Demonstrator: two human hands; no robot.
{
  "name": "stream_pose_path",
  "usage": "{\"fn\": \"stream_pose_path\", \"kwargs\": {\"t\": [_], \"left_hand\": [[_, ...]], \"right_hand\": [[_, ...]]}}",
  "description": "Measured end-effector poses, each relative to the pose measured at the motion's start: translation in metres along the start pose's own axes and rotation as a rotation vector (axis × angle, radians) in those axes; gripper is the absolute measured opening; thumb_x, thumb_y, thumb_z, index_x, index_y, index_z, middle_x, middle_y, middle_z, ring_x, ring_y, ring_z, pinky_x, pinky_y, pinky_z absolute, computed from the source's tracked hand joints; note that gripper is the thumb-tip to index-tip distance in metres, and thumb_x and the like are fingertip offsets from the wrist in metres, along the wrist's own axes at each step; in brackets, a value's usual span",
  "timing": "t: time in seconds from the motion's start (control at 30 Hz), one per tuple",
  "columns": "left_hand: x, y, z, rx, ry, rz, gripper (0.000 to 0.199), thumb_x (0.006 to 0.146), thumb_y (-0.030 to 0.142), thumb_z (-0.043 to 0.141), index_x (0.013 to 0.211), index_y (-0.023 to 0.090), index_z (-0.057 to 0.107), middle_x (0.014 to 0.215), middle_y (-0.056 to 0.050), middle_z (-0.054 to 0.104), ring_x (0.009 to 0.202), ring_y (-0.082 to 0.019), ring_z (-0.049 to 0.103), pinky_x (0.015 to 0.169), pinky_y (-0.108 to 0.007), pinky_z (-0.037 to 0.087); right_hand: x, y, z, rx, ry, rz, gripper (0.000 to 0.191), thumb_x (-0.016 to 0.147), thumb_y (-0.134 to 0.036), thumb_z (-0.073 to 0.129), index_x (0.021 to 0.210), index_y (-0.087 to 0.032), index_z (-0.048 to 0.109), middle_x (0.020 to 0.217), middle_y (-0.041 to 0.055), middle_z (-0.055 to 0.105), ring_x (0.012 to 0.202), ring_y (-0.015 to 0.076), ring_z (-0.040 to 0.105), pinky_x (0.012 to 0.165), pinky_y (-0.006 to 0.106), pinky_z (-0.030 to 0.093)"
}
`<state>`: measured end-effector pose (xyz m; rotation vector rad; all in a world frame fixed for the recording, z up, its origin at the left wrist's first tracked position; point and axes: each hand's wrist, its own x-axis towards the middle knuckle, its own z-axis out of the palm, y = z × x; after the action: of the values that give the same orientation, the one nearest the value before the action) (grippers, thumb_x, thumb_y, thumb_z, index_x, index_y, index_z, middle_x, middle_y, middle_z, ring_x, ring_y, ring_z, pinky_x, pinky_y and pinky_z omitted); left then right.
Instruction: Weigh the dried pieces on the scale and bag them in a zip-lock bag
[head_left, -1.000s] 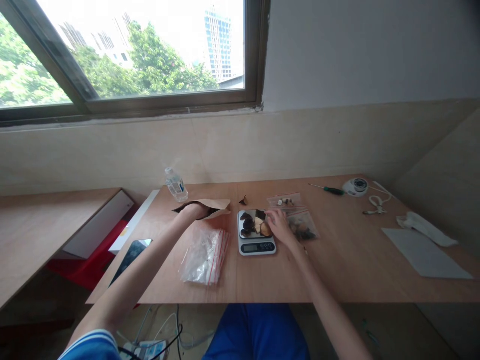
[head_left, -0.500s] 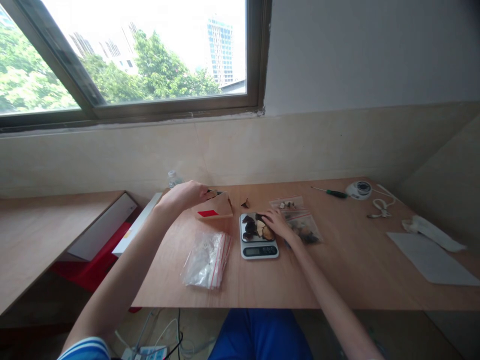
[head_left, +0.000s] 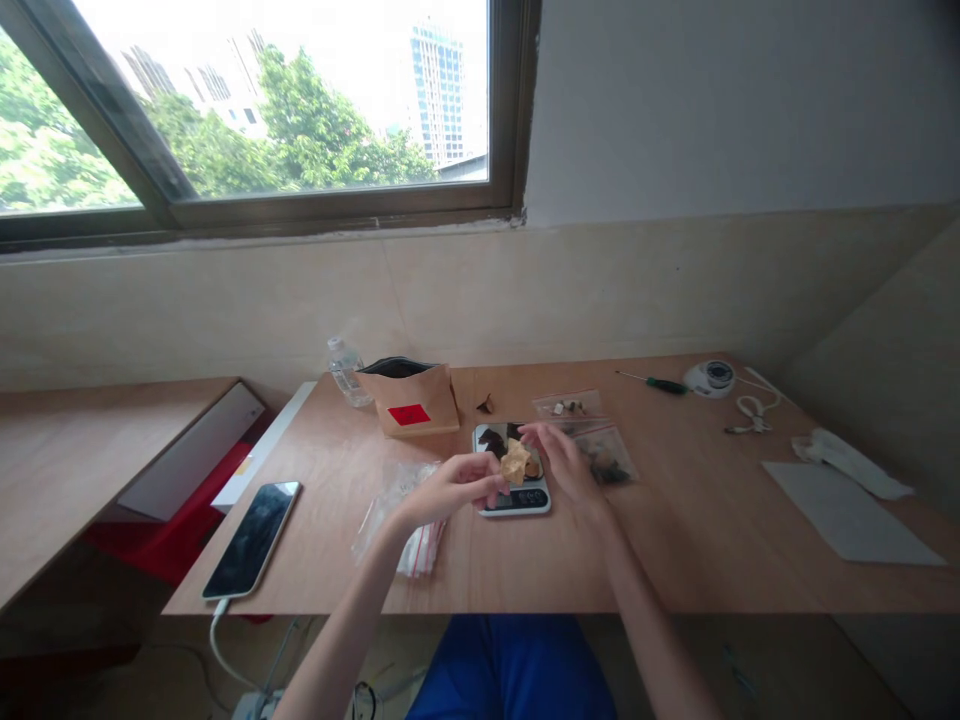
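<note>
The left forearm, bare, was found angled forward and inward; the right forearm, likewise bare, slanted in from the opposite side. The left hand was turned inward, its fingers bent and tips closed in a pinch. The right hand stood near it, fingers loosely extended and slightly curved. The legs showed below, between the forearms.

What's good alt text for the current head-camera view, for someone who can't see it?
A person's left hand holds a pale crinkled piece above a digital scale bearing dark pieces; the right hand is at the scale's right edge. An open brown bag and clear bottle stand farther back, leftward.
</note>
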<state>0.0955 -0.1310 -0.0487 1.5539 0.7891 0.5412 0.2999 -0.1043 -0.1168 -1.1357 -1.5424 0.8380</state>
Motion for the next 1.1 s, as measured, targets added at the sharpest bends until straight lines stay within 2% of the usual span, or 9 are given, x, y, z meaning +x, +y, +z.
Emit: {"fn": "stream_pose_path", "kwargs": {"t": [0.1,0.2,0.37,0.47,0.6,0.7,0.9,1.0,1.1], "left_hand": [[0.003,-0.014,0.012,0.01,0.058,0.008,0.029,0.082,0.044,0.05,0.078,0.015,0.054,0.067,0.002,0.051,0.06,-0.008,0.046,0.057,-0.02,0.037],[0.004,-0.025,0.02,0.058,0.107,0.015,0.029,0.082,0.044,0.049,0.077,0.015,0.053,0.071,0.001,0.053,0.062,-0.009,0.048,0.057,-0.02,0.038],[-0.003,-0.049,0.032,0.198,0.209,-0.032,0.033,0.086,0.046,0.042,0.088,0.017,0.057,0.075,-0.001,0.058,0.061,-0.01,0.051,0.058,-0.022,0.039],[-0.017,-0.07,0.039,0.201,0.262,-0.082,0.036,0.087,0.048,0.04,0.093,0.017,0.057,0.078,-0.002,0.06,0.063,-0.011,0.053,0.06,-0.023,0.041],[-0.044,-0.099,0.047,0.117,0.263,-0.144,0.04,0.087,0.049,0.038,0.09,0.015,0.059,0.076,-0.004,0.059,0.066,-0.013,0.054,0.062,-0.023,0.042],[-0.063,-0.114,0.05,0.057,0.273,-0.188,0.04,0.086,0.05,0.04,0.089,0.015,0.059,0.075,-0.003,0.057,0.066,-0.013,0.053,0.061,-0.023,0.041],[-0.081,-0.117,0.052,0.017,0.417,-0.208,0.037,0.087,0.049,0.039,0.089,0.016,0.058,0.073,-0.002,0.054,0.063,-0.013,0.051,0.059,-0.024,0.04],[-0.081,-0.114,0.051,0.044,0.471,-0.172,0.035,0.087,0.047,0.039,0.09,0.017,0.058,0.078,-0.003,0.057,0.071,-0.016,0.054,0.066,-0.027,0.043],[-0.079,-0.115,0.049,0.109,0.574,-0.115,0.032,0.088,0.043,0.039,0.087,0.018,0.058,0.086,-0.005,0.06,0.082,-0.018,0.056,0.072,-0.029,0.043]], "right_hand": [[-0.023,-0.031,-0.002,0.099,-0.125,0.085,0.038,0.089,-0.049,0.038,0.091,-0.019,0.062,0.082,0.002,0.063,0.076,0.015,0.058,0.071,0.025,0.046],[-0.035,-0.035,0.0,0.125,-0.171,0.124,0.029,0.082,-0.047,0.052,0.088,-0.019,0.06,0.081,0.0011,0.061,0.076,0.0145,0.057,0.07,0.024,0.045],[-0.042,-0.01,0.003,0.104,-0.102,0.183,0.027,0.079,-0.044,0.056,0.084,-0.018,0.059,0.077,0.0008,0.061,0.072,0.0147,0.057,0.067,0.025,0.046],[-0.038,0.013,-0.001,0.069,-0.006,0.187,0.029,0.077,-0.046,0.058,0.085,-0.018,0.061,0.078,0.0028,0.065,0.072,0.0166,0.06,0.067,0.027,0.048],[-0.02,0.047,-0.009,-0.064,0.171,0.104,0.03,0.075,-0.044,0.059,0.087,-0.017,0.064,0.087,0.008,0.067,0.077,0.0203,0.062,0.073,0.033,0.05],[-0.005,0.065,-0.01,-0.157,0.184,0.037,0.025,0.077,-0.037,0.055,0.086,-0.017,0.065,0.091,0.0097,0.067,0.082,0.021,0.063,0.077,0.035,0.05],[0.001,0.068,-0.005,-0.307,0.005,-0.021,0.026,0.082,-0.027,0.046,0.096,-0.019,0.066,0.102,0.0086,0.067,0.096,0.0214,0.06,0.089,0.04,0.045],[-0.014,0.06,-0.008,-0.296,0.059,-0.036,0.031,0.086,-0.029,0.041,0.104,-0.019,0.064,0.109,0.01,0.064,0.103,0.0219,0.058,0.092,0.042,0.043],[-0.042,0.055,-0.015,-0.276,0.165,-0.033,0.031,0.088,-0.031,0.038,0.105,-0.019,0.062,0.11,0.0111,0.062,0.104,0.022,0.056,0.089,0.04,0.045]]}}
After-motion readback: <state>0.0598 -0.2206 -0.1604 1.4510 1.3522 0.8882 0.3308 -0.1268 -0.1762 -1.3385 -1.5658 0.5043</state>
